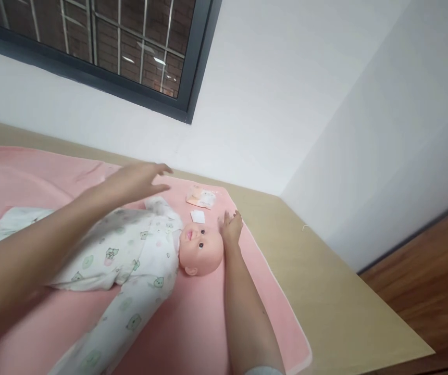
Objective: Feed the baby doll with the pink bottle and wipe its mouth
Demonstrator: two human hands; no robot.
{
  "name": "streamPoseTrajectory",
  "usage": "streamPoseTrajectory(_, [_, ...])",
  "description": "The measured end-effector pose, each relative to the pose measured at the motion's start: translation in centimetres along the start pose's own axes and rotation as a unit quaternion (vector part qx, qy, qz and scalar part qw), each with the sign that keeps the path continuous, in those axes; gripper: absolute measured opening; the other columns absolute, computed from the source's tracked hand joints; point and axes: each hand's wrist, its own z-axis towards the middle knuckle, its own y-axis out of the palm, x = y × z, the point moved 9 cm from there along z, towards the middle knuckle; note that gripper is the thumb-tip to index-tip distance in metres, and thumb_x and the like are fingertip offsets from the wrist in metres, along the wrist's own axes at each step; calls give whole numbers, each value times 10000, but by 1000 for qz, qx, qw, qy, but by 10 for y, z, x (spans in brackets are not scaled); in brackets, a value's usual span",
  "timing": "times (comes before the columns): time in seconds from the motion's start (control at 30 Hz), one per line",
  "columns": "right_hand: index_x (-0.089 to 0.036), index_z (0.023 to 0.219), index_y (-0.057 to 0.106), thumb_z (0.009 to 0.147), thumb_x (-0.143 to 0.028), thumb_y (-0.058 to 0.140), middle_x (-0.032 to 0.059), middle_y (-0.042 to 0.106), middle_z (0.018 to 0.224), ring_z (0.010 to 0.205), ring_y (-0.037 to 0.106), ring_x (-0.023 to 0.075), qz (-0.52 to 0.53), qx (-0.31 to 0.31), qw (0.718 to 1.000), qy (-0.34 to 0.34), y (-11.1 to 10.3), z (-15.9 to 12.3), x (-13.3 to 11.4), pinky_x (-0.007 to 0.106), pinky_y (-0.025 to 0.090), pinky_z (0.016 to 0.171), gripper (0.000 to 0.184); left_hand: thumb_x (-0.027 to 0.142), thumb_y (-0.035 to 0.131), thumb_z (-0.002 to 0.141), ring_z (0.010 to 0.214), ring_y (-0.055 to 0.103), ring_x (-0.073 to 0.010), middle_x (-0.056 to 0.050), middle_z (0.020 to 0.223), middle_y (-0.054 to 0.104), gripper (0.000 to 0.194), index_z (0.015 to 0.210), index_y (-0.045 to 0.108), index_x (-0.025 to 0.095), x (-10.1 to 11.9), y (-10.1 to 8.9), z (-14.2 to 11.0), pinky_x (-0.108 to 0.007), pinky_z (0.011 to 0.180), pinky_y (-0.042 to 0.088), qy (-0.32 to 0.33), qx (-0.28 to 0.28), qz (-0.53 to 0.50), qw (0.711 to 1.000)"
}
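A baby doll [200,250] lies on its back on a pink blanket [196,317], head to the right, in a white long-sleeved outfit [110,255] with green and pink animal prints. Over the doll's upper body reaches my left hand [141,182], empty, its thumb and fingers apart. My right hand [232,228] is beside the top of the doll's head, low over the blanket, with fingers slightly spread; no held thing shows clearly. Between the hands lie a small white folded square [197,216] and an orange and white packet [201,198].
The blanket covers part of a light wood-coloured tabletop [306,265], whose front corner points to the lower right. A white wall [255,104] with a dark-framed window [187,99] stands behind it. Brown wood panelling [435,271] is at the right.
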Motion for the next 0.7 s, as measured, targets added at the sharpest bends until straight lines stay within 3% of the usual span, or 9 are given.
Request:
streamPoseTrajectory(0.1, [-63, 1328, 438, 935, -456, 316, 213, 531, 1294, 1269, 434, 282, 24, 35, 998, -36, -9, -1, -9, 407, 331, 1074, 569, 479, 504, 824, 1025, 621, -273, -73, 1181, 658, 489, 1229, 581, 218, 38, 48, 16, -333, 848, 460, 54, -137, -13, 989])
streamPoseTrajectory(0.2, [-97, 1213, 531, 947, -407, 288, 176, 587, 1201, 1211, 449, 256, 49, 62, 992, -101, -16, -3, -23, 392, 355, 1040, 475, 423, 498, 824, 1020, 631, -263, -97, 1202, 653, 438, 1175, 612, 186, 63, 86, 31, -324, 855, 468, 83, -228, -25, 970])
streamPoseTrajectory(0.4, [-157, 992, 625, 963, -345, 246, 124, 646, 976, 1036, 505, 227, 41, 28, 968, -247, -6, -17, -58, 359, 420, 914, 424, 473, 604, 721, 844, 670, -244, -109, 1028, 719, 462, 1069, 679, 179, 96, 153, 38, -324, 754, 533, 120, -407, -64, 903])
streamPoseTrajectory(0.53, [-187, 897, 637, 966, -342, 266, 103, 648, 901, 929, 517, 217, 18, 0, 956, -294, 8, -23, -71, 344, 433, 845, 408, 479, 693, 612, 974, 630, -281, -47, 999, 727, 424, 966, 722, 247, 107, 179, 35, -391, 887, 507, 155, -467, -88, 866])
streamPoseTrajectory(0.7, [-193, 855, 634, 969, -322, 267, 89, 653, 840, 885, 519, 210, -20, -31, 947, -319, 20, -27, -77, 323, 430, 791, 406, 570, 688, 620, 997, 616, -325, -67, 935, 723, 488, 972, 706, 233, 105, 193, 36, -440, 881, 511, 142, -478, -115, 859])
